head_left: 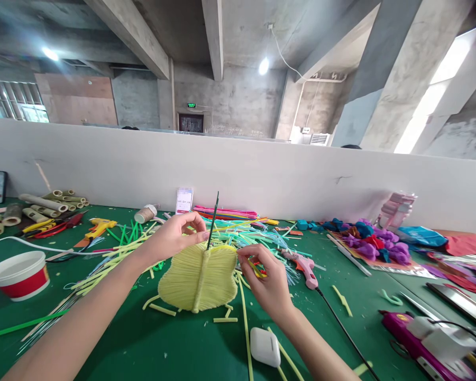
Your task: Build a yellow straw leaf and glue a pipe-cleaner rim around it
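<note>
The yellow fan (198,280) is held above the tabletop (162,344). The left hand (174,235) fingers are closed on its top, beside the dark stem (213,222). The right hand (267,283) fingers are pinched on a yellow strand (257,269).

I'm looking into a craft workshop in a bare industrial hall: raw concrete beams (214,37) overhead, a long green worktable (162,344) backed by a white partition (262,174), strewn with glue guns (304,266), coloured strips (115,254), fabric scraps (375,244) and a yellow woven piece (198,280).
</note>
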{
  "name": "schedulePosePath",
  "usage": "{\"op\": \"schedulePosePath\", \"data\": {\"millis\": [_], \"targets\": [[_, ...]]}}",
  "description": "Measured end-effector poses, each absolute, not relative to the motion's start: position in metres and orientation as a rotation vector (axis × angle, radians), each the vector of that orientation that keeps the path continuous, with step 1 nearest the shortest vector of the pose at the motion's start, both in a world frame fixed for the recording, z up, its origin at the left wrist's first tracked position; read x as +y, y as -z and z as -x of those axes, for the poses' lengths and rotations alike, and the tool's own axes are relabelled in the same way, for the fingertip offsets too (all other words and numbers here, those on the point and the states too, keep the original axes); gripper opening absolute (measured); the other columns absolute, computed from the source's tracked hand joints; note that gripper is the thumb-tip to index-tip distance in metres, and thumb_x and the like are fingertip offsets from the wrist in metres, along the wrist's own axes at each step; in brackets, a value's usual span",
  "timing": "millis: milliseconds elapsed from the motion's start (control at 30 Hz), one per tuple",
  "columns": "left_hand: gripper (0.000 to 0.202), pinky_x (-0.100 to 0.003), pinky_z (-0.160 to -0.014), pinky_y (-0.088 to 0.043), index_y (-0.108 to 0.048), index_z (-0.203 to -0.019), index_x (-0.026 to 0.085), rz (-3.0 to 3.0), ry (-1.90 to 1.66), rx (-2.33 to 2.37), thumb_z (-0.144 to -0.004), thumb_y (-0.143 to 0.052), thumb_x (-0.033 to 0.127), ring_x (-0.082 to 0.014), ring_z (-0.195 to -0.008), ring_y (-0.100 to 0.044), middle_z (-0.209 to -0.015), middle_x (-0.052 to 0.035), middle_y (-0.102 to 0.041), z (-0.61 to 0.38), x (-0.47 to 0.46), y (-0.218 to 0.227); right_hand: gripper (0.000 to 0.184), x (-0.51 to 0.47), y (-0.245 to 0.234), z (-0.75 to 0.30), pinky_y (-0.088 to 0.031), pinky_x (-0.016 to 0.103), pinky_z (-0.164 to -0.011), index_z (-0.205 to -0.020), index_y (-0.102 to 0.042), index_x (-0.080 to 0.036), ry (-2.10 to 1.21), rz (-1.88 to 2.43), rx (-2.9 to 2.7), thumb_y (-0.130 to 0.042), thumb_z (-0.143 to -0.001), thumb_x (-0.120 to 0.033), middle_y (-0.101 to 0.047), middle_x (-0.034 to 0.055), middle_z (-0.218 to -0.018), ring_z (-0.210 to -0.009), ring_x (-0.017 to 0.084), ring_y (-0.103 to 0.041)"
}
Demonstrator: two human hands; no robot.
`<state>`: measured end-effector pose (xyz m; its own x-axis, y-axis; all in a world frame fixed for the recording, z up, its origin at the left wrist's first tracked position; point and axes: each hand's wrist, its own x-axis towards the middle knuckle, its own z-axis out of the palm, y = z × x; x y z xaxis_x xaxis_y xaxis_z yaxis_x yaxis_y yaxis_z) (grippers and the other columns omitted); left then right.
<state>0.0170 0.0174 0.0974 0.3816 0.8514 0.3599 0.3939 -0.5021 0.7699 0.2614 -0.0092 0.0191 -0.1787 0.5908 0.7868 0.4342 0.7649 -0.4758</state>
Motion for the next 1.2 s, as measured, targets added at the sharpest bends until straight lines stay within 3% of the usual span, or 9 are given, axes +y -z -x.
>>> {"op": "schedulePosePath", "data": {"millis": [200, 500, 833, 1200], "targets": [[0.024, -0.031, -0.076, -0.048, -0.065, -0.074, 0.019, -2.064, -1.065, 1.113, -0.077, -0.073, 0.041, -0.0178, -0.078, -0.061, -0.082, -0.002, -0.067, -0.0179, 0.0198, -0.0967, 0.015, -0.0089, -0.0185, -0.262, -0.049, 0.026, -0.073, -0.099, -0.061, -0.024, -0.174, 0.796, -1.814, -0.055, -0.091, -0.014, -0.067, 0.001, -0.094, -0.085, 0.014, -0.062], [0.022, -0.026, -0.066, -0.043, -0.07, -0.073, 0.019, -1.974, -1.047, 1.19, -0.072, -0.077, 0.04, -0.0163, -0.072, -0.062, -0.078, -0.0003, -0.068, -0.0191, 0.0188, -0.0971, 0.014, -0.0099, -0.0183, -0.2622, -0.048, 0.025, -0.074, -0.099, -0.061, -0.024, -0.173, 0.797, -1.81, -0.055, -0.091, -0.014, -0.067, 0.0006, -0.094, -0.085, 0.014, -0.062], [0.021, -0.023, -0.057, -0.036, -0.071, -0.075, 0.018, -1.991, -1.001, 1.16, -0.076, -0.073, 0.038, -0.0136, -0.063, -0.056, -0.07, 0.0013, -0.065, -0.0183, 0.0211, -0.0938, 0.015, -0.0108, -0.0202, -0.261, -0.049, 0.027, -0.073, -0.099, -0.061, -0.024, -0.164, 0.801, -1.813, -0.054, -0.091, -0.014, -0.067, 0.0016, -0.093, -0.083, 0.015, -0.062], [0.018, -0.025, -0.063, -0.043, -0.07, -0.084, 0.019, -2.074, -0.94, 1.12, -0.081, -0.067, 0.036, -0.0164, -0.072, -0.061, -0.082, -0.0008, -0.069, -0.0175, 0.0231, -0.0929, 0.014, -0.011, -0.0208, -0.2605, -0.05, 0.027, -0.072, -0.098, -0.061, -0.024, -0.165, 0.797, -1.81, -0.054, -0.091, -0.014, -0.067, 0.0018, -0.093, -0.084, 0.015, -0.063]]}}
